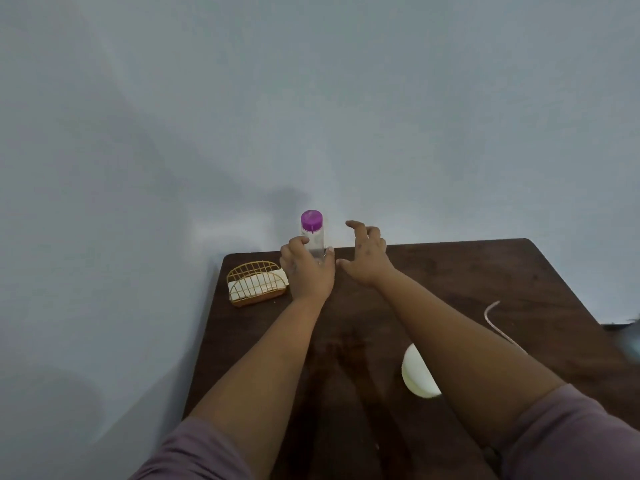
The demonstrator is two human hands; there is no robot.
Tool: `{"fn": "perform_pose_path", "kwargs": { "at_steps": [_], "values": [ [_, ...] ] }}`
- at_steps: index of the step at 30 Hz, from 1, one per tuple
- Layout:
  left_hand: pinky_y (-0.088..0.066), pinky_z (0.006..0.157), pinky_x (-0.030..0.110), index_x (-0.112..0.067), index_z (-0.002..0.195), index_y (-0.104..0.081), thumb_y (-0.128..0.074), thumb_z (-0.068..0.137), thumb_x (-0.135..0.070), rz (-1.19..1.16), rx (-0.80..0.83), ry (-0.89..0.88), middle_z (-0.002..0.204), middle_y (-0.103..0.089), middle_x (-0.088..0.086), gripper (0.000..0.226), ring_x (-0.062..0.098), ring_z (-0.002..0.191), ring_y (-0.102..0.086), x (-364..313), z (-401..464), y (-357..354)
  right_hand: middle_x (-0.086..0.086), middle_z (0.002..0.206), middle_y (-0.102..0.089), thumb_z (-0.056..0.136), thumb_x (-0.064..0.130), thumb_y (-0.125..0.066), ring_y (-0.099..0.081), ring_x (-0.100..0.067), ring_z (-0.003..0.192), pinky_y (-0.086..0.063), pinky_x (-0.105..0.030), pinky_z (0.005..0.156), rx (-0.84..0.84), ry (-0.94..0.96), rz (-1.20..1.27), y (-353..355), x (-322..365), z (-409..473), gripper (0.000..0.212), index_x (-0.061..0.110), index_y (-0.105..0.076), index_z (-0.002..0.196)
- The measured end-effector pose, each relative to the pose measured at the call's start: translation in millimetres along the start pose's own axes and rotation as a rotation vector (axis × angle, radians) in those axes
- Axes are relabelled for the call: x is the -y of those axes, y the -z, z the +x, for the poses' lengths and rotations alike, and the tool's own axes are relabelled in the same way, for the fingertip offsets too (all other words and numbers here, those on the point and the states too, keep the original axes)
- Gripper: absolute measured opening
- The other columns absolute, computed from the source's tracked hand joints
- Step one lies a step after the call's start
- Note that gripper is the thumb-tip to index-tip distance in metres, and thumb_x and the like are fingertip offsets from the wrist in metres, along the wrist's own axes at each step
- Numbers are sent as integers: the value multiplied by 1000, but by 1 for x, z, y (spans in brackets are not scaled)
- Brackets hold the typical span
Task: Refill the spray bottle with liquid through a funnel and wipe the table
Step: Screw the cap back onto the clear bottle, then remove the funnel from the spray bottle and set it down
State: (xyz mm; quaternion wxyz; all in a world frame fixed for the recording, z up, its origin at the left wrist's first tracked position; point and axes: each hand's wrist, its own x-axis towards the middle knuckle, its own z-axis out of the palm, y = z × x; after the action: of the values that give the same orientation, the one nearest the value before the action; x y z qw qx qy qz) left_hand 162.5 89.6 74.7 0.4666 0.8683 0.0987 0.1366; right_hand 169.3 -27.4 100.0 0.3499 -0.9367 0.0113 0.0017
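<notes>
Left hand (306, 268) grip clamped on clear bottle (313, 237) (purple cap), frame centre; right hand (367, 259) fingers apart, holding nothing, just beside it.

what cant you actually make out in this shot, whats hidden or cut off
Head view only:
- Lower part of the clear bottle with the purple cap: hidden behind the left hand gripping it; liquid level unreadable.
- White bowl: partly covered by the right forearm; contents unseen.
- Blurred object at the right edge: cut off, unidentifiable.
- No funnel or spray head is visible.
</notes>
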Motion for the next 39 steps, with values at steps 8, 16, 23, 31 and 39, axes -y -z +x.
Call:
{"fn": "perform_pose_path", "kwargs": {
  "at_steps": [8, 16, 23, 31, 39],
  "values": [
    [-44, 91, 27, -15, 122, -46, -69, 88, -28, -215, 184, -71, 125, -49, 3, 42, 20, 120, -47, -29, -87, -20, -10, 135, -38, 83, 33, -68, -32, -32, 126, -37, -41, 98, -46, -56, -76, 57, -35, -70, 73, 27, -27, 143],
    [-51, 98, 31, -27, 148, -15, -64, 88, -6, -232, 568, -3, 118, -57, -2, 80, 14, 109, -58, -28, -152, -52, -5, 123, -56, 86, 43, -63, -51, -26, 117, -45, -40, 97, -118, -277, -21, 111, -106, -112, 46, 21, -51, 126],
    [-54, 90, 33, -28, 136, -39, -53, 95, -5, -404, 548, 205, 116, -61, 0, 49, 16, 106, -60, -28, -167, -57, -5, 127, -54, 90, 56, -52, -56, -23, 110, -53, -37, 89, 325, -285, 92, 113, -127, -135, 53, 19, -51, 128],
    [-50, 100, 35, -20, 133, -52, -61, 89, -2, -88, 592, 74, 132, -59, -1, 48, 19, 123, -54, -12, -188, -71, -11, 120, -59, 99, 28, -46, -58, -22, 100, -54, -34, 84, 201, -136, -33, 109, -139, -138, 32, 8, -58, 122],
    [-46, 103, 36, -16, 131, -58, -70, 88, -34, -48, 577, 125, 133, -60, 2, 48, 22, 121, -55, -18, -201, -94, -8, 101, -62, 97, 16, -49, -60, -16, 85, -42, -10, 53, 51, -43, -5, 98, -147, -145, 22, 2, -62, 109]
  ]
}}
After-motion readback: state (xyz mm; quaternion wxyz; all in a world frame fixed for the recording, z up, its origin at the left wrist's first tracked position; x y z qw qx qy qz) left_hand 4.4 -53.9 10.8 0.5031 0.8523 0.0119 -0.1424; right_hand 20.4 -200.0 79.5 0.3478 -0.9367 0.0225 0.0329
